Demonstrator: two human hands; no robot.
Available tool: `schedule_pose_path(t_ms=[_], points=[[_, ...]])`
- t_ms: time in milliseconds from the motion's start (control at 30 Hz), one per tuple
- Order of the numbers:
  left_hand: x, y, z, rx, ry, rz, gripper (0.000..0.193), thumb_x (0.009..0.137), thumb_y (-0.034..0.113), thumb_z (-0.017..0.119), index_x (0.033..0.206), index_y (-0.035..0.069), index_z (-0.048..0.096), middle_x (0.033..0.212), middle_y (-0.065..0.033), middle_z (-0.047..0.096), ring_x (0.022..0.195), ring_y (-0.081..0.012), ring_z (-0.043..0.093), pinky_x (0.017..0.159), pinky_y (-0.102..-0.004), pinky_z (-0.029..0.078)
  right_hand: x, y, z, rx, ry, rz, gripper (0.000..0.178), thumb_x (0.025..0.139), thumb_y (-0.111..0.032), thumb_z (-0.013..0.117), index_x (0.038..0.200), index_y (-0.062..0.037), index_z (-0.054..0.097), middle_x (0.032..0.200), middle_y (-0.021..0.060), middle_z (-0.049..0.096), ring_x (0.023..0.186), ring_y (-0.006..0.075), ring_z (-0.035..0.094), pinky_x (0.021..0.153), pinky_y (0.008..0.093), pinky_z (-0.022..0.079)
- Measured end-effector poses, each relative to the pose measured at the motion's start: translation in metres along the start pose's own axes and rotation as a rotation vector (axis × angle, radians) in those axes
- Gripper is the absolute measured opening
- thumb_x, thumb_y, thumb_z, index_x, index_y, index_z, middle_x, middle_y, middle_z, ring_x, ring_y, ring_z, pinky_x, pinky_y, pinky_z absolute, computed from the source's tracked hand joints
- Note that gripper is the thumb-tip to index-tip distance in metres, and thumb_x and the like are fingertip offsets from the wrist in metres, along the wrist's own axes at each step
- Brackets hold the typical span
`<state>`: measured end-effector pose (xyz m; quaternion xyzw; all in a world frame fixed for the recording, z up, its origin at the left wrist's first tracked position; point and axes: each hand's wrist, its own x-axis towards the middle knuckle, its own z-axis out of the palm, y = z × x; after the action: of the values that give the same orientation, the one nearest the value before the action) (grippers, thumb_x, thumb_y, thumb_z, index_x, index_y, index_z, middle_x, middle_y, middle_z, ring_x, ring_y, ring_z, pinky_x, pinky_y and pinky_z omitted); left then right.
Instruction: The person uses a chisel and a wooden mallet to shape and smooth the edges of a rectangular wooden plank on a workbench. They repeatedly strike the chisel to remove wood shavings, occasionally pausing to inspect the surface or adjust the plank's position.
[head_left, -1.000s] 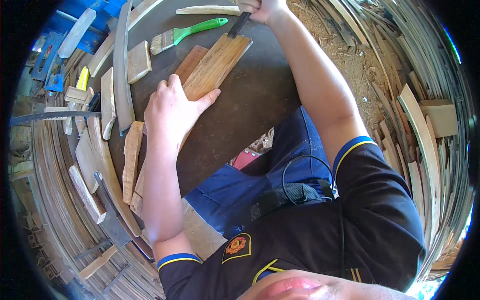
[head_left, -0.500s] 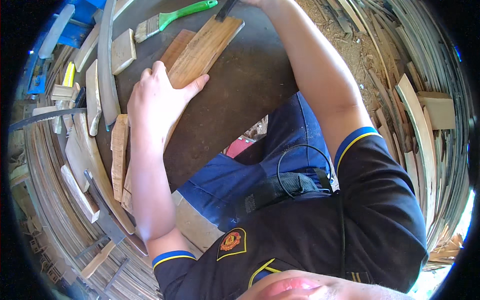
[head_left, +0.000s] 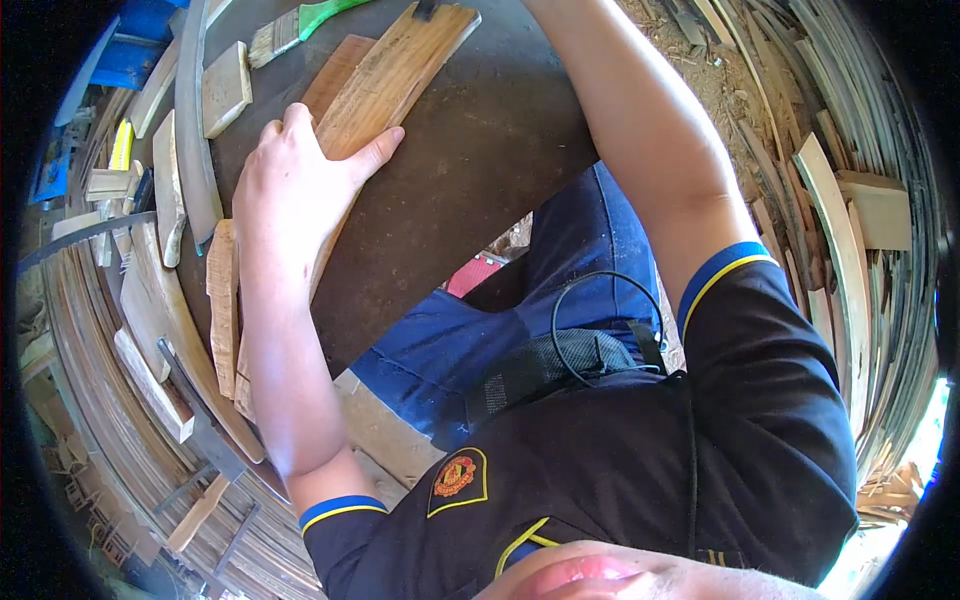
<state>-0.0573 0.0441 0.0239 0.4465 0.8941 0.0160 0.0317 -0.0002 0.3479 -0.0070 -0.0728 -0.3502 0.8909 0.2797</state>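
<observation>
My left hand (head_left: pixel 293 185) grips a long, narrow wooden board (head_left: pixel 395 80) on the dark tabletop, its thumb along the right edge and its fingers over the left side. A redder strip of wood (head_left: pixel 338 75) lies beside that board, partly behind it. On the board's far end rests the tip of a dark flat metal piece (head_left: pixel 427 10), cut off by the upper edge of the picture. My right forearm reaches up past the top edge, so the right hand itself is out of sight. Left of the board lies a paintbrush (head_left: pixel 285 35) with a green handle.
A small wooden block (head_left: pixel 227 90) and a long curved strip (head_left: pixel 197 130) lie on the left of the dark table (head_left: pixel 480 170). Farther left are a saw blade (head_left: pixel 85 235) and several wood pieces. Stacked wooden strips (head_left: pixel 855 300) stand at the right.
The table and everything on it sit higher and farther left in the picture. My right hand, partly visible before, has passed out at the top. My left hand keeps its grip on the board.
</observation>
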Motion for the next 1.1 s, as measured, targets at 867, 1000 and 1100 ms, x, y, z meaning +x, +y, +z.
schedule_pose_path(t_ms=[867,1000,1100], points=[[0.0,-0.001,-0.001,0.012,-0.024,-0.006,0.098,0.074,0.077,0.068,0.124,-0.007,0.058,0.12,-0.0293,0.065,0.115,-0.0405,0.064,0.098,-0.0458,0.05,-0.012,0.003,0.021,-0.032,-0.011,-0.015,0.048,0.104,-0.037,0.044,0.061,-0.0236,0.028,0.053,-0.0063,0.018,0.041,0.0126,0.017,0.042,0.0306,0.015],[0.002,-0.003,0.002,0.012,0.006,0.029,0.097,0.074,0.078,0.069,0.121,-0.006,0.059,0.116,-0.0288,0.066,0.111,-0.0402,0.066,0.095,-0.0461,0.052,-0.01,0.001,0.013,-0.005,-0.018,-0.007,0.047,0.104,-0.036,0.043,0.061,-0.023,0.029,0.053,-0.0062,0.018,0.041,0.0126,0.017,0.041,0.0307,0.014],[0.002,-0.006,0.005,0.026,0.044,0.057,0.101,0.071,0.081,0.068,0.119,-0.007,0.06,0.111,-0.0293,0.067,0.107,-0.0403,0.068,0.092,-0.047,0.055,-0.004,-0.009,0.005,-0.015,-0.037,-0.01,0.046,0.104,-0.037,0.043,0.062,-0.0225,0.03,0.054,-0.006,0.019,0.042,0.0124,0.018,0.042,0.0309,0.013]])
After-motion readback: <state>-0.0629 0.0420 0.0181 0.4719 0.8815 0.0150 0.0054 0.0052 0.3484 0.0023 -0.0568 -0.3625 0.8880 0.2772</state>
